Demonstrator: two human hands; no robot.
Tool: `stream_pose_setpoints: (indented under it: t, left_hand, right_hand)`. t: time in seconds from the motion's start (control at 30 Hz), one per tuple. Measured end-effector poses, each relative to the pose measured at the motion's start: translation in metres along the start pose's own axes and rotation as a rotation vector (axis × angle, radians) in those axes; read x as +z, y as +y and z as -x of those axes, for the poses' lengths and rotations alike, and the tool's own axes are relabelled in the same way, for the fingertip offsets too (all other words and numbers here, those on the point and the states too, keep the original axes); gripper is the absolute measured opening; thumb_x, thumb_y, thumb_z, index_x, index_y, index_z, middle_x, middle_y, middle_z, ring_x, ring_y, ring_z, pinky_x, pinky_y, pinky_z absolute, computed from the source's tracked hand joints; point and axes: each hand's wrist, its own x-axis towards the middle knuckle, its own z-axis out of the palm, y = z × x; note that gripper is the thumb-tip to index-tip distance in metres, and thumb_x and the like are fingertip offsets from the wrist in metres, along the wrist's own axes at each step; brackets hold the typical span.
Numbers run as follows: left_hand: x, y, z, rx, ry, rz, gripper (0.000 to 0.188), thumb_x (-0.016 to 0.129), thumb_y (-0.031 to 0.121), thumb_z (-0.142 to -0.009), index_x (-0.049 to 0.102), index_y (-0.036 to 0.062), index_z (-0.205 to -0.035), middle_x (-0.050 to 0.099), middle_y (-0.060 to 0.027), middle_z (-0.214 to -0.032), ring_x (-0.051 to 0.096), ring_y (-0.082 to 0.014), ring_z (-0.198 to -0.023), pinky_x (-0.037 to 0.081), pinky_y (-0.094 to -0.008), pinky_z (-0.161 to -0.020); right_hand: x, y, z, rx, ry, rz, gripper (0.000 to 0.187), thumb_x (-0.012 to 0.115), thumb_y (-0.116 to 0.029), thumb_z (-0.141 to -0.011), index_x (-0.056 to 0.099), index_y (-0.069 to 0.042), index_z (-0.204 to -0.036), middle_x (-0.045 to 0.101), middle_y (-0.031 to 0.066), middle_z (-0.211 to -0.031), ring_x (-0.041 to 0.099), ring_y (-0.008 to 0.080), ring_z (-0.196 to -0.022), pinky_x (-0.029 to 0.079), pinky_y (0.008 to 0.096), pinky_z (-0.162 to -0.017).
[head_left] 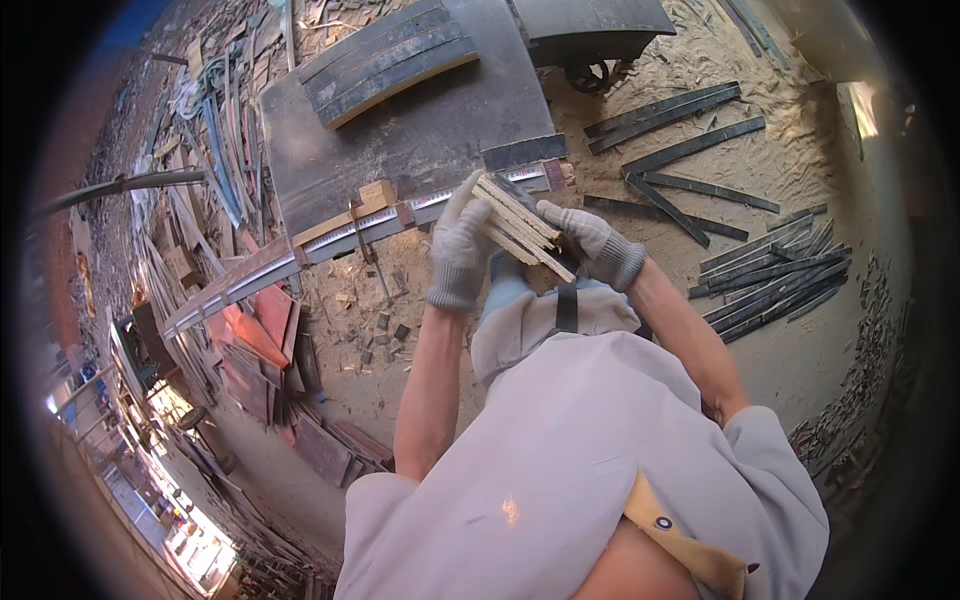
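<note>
Between my two hands is a small stack of wood strips, with rough pale edges (518, 226) facing up. My left hand (460, 252), in a grey knit glove, closes round the stack's left side. The gloved right hand (596, 246) grips its right side, its fingers partly hidden behind the strips. Just beyond my hands runs a metal rail with a measuring tape (440, 203), along the near edge of a dark worktable (400, 140). A wooden block (376, 195) sits by the rail, and a single black-faced strip (525, 152) lies at the table's right corner.
Black-faced boards (390, 70) lie side by side on the far part of the table. To the right, loose dark strips (700, 150) and a pile of strips (775, 272) lie on the sawdust-covered floor. Reddish board offcuts (265, 350) and long scraps crowd the left.
</note>
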Motion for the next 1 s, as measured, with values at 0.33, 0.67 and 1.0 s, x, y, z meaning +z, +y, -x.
stream_pose_setpoints:
  t: [0.33,0.67,1.0]
  left_hand:
    - [-0.145,0.017,0.07,0.225,0.444,0.037,0.042,0.075,0.037,-0.104,0.071,0.004,-0.129,0.078,-0.0095,-0.111,0.071,-0.016,-0.101,0.058,-0.0315,-0.095]
    - [-0.325,0.0,0.106,0.262,0.748,-0.151,0.03,0.077,0.03,-0.099,0.075,0.0059,-0.117,0.073,-0.0034,-0.101,0.069,-0.016,-0.091,0.058,-0.0335,-0.083]
    - [-0.211,-0.006,0.033,0.224,0.677,-1.591,0.07,0.083,0.042,-0.091,0.06,0.006,-0.146,0.06,-0.0233,-0.146,0.057,-0.0416,-0.135,0.044,-0.0506,-0.116]
  right_hand:
    - [0.077,0.055,-0.068,0.345,-0.139,0.312,0.045,0.061,-0.045,-0.111,0.075,-0.002,-0.108,0.062,-0.0025,-0.065,0.043,0.0025,-0.039,0.031,0.0236,-0.033]
    - [0.048,0.035,-0.036,0.227,-0.087,0.199,0.043,0.063,-0.025,-0.108,0.065,0.005,-0.139,0.066,0.0006,-0.071,0.046,0.0041,-0.038,0.033,0.0222,-0.033]
    - [-0.017,-0.053,0.025,-0.293,0.202,0.306,0.05,0.074,-0.015,-0.103,0.058,0.0,-0.147,0.076,0.0045,-0.102,0.071,0.0082,-0.076,0.057,0.0228,-0.064]
